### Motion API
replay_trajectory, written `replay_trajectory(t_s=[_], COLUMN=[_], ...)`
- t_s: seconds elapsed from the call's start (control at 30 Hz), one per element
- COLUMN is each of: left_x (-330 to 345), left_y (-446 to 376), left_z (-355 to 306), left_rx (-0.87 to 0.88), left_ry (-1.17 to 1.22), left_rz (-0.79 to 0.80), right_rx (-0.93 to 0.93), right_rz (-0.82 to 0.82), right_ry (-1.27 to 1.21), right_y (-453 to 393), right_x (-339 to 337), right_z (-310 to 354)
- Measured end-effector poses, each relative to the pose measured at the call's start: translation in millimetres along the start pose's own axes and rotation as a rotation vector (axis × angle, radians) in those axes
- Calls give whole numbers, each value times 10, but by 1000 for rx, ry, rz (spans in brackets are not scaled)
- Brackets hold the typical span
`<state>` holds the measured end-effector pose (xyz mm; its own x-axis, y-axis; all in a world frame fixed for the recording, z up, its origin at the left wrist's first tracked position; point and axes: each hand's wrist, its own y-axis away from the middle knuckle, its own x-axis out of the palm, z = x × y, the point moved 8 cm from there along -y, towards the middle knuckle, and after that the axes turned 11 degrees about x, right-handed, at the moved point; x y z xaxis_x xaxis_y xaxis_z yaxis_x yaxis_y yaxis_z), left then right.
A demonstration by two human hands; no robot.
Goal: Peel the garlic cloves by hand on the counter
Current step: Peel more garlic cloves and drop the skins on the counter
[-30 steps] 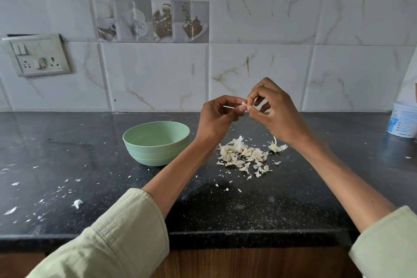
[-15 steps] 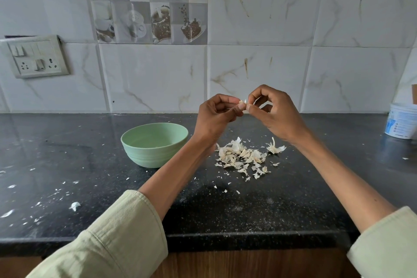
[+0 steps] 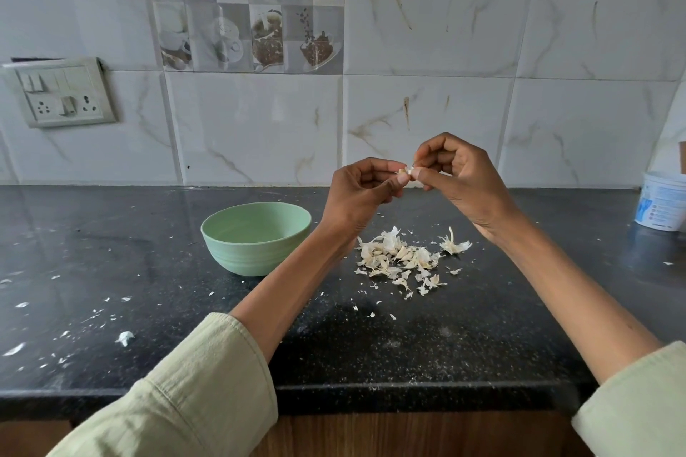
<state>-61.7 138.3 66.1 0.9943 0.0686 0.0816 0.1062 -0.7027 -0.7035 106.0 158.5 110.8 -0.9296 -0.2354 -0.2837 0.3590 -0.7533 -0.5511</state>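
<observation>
A speckled black stone counter (image 3: 111, 252) is stretching left to right under a white marble-look tiled wall (image 3: 445, 30), a white plastic tub (image 3: 662, 200) being cut off at the far right edge. Left of centre, a pale green round bowl (image 3: 256, 237) is sitting beside a pile of papery garlic skins and cloves (image 3: 401, 258). Above that pile, the left hand (image 3: 358, 197) and right hand (image 3: 464, 178) are both pinching one small pale garlic clove (image 3: 407, 171), which their fingertips are mostly hiding.

Home kitchen: tiled backsplash (image 3: 427, 122), black counter (image 3: 111, 252).
</observation>
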Motion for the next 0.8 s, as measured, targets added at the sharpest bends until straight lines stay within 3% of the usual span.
replay_trajectory(t_s=[0.2,0.53,0.67,0.8], left_x=[10,14,2,-29], left_y=[10,26,32,28], left_z=[18,62,69,85], left_rx=[-28,-93,-86,-94], left_ry=[-28,-40,-19,38], left_rz=[18,72,72,7], right_rx=[41,118,48,-39], right_rz=[9,36,-33,-14], right_ry=[-69,195,412,390], right_y=[0,54,51,43], right_x=[-36,36,49,69], right_z=[1,-46,-86,-56])
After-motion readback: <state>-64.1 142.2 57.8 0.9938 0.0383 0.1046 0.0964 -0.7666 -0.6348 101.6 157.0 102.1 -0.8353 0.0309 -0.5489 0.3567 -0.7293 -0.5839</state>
